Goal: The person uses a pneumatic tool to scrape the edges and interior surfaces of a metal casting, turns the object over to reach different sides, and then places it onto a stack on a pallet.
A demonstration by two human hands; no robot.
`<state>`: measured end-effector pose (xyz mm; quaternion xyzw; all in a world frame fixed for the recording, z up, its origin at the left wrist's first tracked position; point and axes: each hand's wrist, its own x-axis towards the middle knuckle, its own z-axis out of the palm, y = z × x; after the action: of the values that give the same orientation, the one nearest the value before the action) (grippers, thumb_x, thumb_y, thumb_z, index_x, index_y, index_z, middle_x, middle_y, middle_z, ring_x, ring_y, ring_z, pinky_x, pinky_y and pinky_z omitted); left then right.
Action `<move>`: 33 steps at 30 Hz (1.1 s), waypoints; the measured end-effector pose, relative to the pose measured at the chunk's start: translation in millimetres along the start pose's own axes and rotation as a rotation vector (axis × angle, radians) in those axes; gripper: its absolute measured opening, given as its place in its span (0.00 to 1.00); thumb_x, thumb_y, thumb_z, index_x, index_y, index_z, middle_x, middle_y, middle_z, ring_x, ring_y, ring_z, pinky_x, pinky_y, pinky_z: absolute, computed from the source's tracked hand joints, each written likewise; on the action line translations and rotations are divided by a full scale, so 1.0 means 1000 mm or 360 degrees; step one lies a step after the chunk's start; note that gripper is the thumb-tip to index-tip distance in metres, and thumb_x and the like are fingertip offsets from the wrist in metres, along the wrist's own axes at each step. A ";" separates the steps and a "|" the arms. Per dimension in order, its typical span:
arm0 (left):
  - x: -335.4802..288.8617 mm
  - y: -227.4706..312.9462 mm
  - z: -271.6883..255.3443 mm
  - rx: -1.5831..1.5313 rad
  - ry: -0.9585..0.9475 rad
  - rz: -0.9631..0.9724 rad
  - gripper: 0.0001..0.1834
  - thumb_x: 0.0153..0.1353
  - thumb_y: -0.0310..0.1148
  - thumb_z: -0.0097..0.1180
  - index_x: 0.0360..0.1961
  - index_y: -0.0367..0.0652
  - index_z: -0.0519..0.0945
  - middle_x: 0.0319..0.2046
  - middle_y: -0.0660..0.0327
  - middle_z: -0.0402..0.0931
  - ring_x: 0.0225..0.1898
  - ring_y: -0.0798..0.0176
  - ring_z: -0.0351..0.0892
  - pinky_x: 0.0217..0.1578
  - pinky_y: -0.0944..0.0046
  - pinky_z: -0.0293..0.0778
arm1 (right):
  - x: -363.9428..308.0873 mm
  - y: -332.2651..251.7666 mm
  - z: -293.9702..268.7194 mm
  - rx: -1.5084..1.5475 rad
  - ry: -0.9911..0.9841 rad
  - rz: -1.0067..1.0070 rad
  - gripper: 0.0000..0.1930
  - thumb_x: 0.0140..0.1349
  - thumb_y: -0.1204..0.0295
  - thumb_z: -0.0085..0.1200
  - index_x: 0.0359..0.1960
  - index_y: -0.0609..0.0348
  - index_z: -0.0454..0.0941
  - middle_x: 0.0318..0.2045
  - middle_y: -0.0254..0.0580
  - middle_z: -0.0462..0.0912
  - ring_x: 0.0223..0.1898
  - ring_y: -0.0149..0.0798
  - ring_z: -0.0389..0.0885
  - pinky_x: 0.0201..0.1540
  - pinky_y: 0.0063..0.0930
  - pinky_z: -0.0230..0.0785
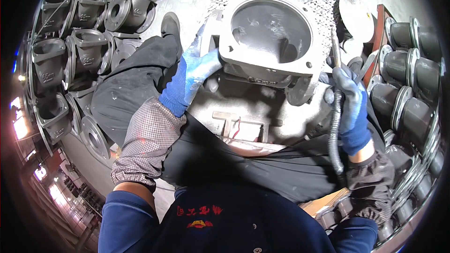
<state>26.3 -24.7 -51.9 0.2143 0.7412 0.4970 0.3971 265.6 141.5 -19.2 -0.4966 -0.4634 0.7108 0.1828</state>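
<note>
A large grey flanged metal casting (262, 72) stands in front of me, its wide round opening facing up inside a squared rim with bolt holes. My left hand (194, 68), in a blue-and-white glove, grips the casting's left side, thumb on the rim and some fingers hidden behind it. To the right of the casting, my gloved right hand (347, 84) is closed around a slim metal rod-like tool (335, 49) that points away from me. A ribbed flexible metal hose (336, 136) runs down from that hand toward my lap. The tool's tip stays apart from the casting.
Stacked grey flanged castings (86, 56) crowd the left side. More flanged pipe pieces (403, 70) line a rack with a red post (377, 42) at right. A pale round disc (356, 16) sits beyond my right hand. Below the casting lies a metal frame (246, 122), between my legs.
</note>
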 end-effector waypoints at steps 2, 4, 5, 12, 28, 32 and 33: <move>-0.004 0.003 0.001 -0.0007 -0.0121 0.0172 0.17 0.56 0.23 0.49 0.48 0.36 0.74 0.47 0.53 0.71 0.47 0.59 0.72 0.46 0.64 0.69 | 0.003 0.019 0.014 0.0201 0.0117 -0.0062 0.16 0.60 0.69 0.45 0.44 0.72 0.73 0.26 0.34 0.73 0.20 0.24 0.70 0.22 0.14 0.63; -0.005 0.011 -0.002 -0.0236 -0.0188 0.0064 0.19 0.55 0.24 0.50 0.50 0.35 0.73 0.47 0.56 0.71 0.46 0.66 0.71 0.46 0.67 0.68 | 0.012 0.035 0.016 -0.0628 0.0122 -0.0508 0.16 0.63 0.75 0.36 0.46 0.70 0.73 0.44 0.45 0.77 0.39 0.33 0.76 0.42 0.23 0.68; -0.003 0.006 -0.002 -0.0336 -0.0149 0.0032 0.20 0.54 0.25 0.52 0.51 0.35 0.72 0.46 0.58 0.72 0.45 0.68 0.71 0.45 0.68 0.69 | 0.014 0.038 0.020 -0.0725 0.0087 -0.0538 0.15 0.63 0.76 0.36 0.46 0.69 0.73 0.45 0.46 0.76 0.44 0.34 0.75 0.46 0.24 0.67; -0.012 0.030 -0.017 -0.0238 -0.0067 0.0237 0.36 0.51 0.26 0.58 0.61 0.32 0.59 0.31 0.62 0.77 0.28 0.76 0.74 0.30 0.76 0.72 | 0.024 0.049 0.049 0.0058 0.0187 -0.0201 0.14 0.61 0.73 0.50 0.46 0.68 0.73 0.32 0.37 0.79 0.31 0.26 0.75 0.34 0.19 0.68; -0.015 0.040 -0.039 0.0431 0.0118 0.0583 0.34 0.46 0.30 0.62 0.56 0.31 0.66 0.53 0.45 0.69 0.51 0.64 0.71 0.50 0.66 0.68 | -0.004 -0.057 0.021 -0.0788 -0.0612 -0.0446 0.22 0.51 0.75 0.48 0.51 0.64 0.72 0.24 0.39 0.81 0.15 0.23 0.71 0.18 0.13 0.63; -0.026 0.050 -0.041 0.0391 0.0186 0.0322 0.33 0.47 0.26 0.60 0.58 0.37 0.66 0.40 0.61 0.76 0.25 0.79 0.67 0.26 0.78 0.68 | 0.028 -0.072 0.053 -0.1429 -0.1105 -0.0477 0.22 0.48 0.79 0.46 0.49 0.60 0.75 0.14 0.37 0.75 0.11 0.23 0.71 0.13 0.15 0.63; -0.025 0.051 -0.038 0.0396 0.0165 0.0460 0.33 0.47 0.27 0.60 0.58 0.39 0.66 0.39 0.64 0.75 0.22 0.78 0.66 0.24 0.78 0.66 | 0.038 -0.075 0.057 -0.1493 -0.1166 -0.0464 0.22 0.48 0.79 0.46 0.49 0.60 0.75 0.14 0.37 0.75 0.11 0.24 0.71 0.12 0.16 0.64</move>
<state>6.7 -42.4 10.7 0.3399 0.7779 0.4638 0.2533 184.0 179.2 27.9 -0.1789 -0.8228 0.5232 -0.1313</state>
